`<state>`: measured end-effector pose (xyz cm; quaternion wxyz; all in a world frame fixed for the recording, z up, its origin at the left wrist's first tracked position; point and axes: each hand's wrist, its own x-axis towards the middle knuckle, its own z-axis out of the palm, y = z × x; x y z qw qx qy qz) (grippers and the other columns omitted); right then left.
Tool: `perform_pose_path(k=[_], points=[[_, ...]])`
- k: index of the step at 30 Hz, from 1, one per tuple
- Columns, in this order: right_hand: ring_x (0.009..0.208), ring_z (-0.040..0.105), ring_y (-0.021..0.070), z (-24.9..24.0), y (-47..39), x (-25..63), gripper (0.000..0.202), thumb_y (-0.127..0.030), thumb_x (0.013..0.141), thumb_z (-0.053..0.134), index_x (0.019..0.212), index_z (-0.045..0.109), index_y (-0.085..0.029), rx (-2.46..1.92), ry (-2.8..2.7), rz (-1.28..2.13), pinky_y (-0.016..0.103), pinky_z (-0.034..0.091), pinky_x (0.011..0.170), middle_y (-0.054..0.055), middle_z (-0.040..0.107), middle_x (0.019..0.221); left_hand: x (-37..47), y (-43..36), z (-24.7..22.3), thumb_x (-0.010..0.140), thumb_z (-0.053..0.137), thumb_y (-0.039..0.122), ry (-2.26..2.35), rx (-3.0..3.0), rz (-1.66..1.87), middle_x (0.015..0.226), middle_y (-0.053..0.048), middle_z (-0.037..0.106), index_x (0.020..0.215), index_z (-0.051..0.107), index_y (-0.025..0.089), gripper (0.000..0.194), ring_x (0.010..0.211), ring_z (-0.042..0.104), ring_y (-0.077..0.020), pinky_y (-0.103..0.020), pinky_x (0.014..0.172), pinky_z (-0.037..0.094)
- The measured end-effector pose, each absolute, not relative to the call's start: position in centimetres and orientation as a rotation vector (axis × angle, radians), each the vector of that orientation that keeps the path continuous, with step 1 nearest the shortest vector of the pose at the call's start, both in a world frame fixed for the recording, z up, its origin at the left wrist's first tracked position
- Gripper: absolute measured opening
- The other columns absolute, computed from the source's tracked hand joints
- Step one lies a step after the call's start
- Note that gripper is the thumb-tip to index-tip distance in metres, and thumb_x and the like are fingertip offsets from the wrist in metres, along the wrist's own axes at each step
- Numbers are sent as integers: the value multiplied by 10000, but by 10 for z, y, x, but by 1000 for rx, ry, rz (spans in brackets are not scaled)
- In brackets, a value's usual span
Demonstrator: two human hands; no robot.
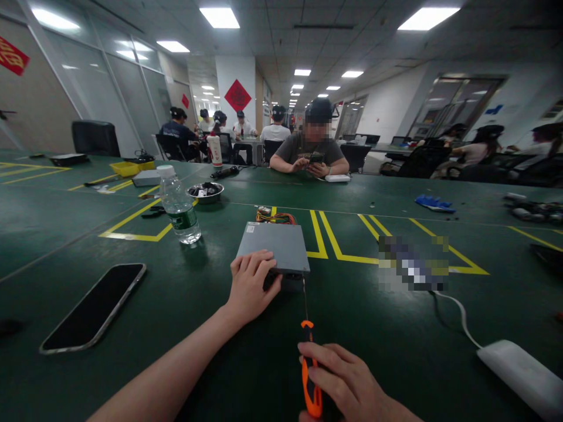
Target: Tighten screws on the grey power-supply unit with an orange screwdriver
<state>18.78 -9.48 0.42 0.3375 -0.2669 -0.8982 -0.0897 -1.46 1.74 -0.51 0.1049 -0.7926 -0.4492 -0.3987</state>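
Note:
A grey metal box with colored wires at its back lies flat on the green table. My left hand grips the box's near left part, fingers on top and thumb at the front face. An orange and black screwdriver is held in my right hand, its fingers wrapped round the handle. The thin shaft points away from me, and its tip meets the box's front face near the right corner. Whether the tip sits in a screw is too small to tell.
A water bottle and a phone are on the left. Behind the bottle stands a metal bowl. A white power bank-like object with a cable lies right. A person sits across the table.

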Motion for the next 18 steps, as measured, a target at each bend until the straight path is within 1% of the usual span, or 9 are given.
perform_pose_path(k=[3,7,11,15,18], points=[[865,649,149,7,-95,186,266,-325,931,434,1055,578,-137,-675,-2398,-284,247,526,730,122,672,987,-15,18,-5,806,544,289,-1321,-2334,-1177,1101,-44,609,981,514,239,184,1070,522,-217,-408,877,298],[775,661,143,5,-96,186,268,-361,900,502,1010,594,-135,-672,-2395,-302,241,529,694,125,673,984,-16,18,-6,800,549,292,-1327,-2337,-1167,1109,-49,605,985,517,240,195,1077,516,-222,-411,876,298],[811,662,156,3,-97,187,245,-348,886,529,985,551,-125,-674,-2334,-265,247,532,737,140,675,980,-16,18,-6,798,548,296,-1325,-2339,-1168,1108,-46,607,983,522,239,195,1074,520,-223,-408,872,303],[846,659,168,6,-98,190,227,-309,904,498,1029,489,-120,-666,-2299,-244,260,535,742,148,677,960,-15,18,-6,800,546,300,-1323,-2333,-1174,1103,-45,611,979,525,238,190,1069,524,-224,-406,869,306],[850,658,162,7,-97,191,265,-313,879,539,1054,464,-127,-629,-2335,-245,255,535,752,142,677,967,-15,18,-6,797,551,297,-1327,-2326,-1179,1105,-47,612,976,526,241,189,1063,526,-225,-411,869,305]])
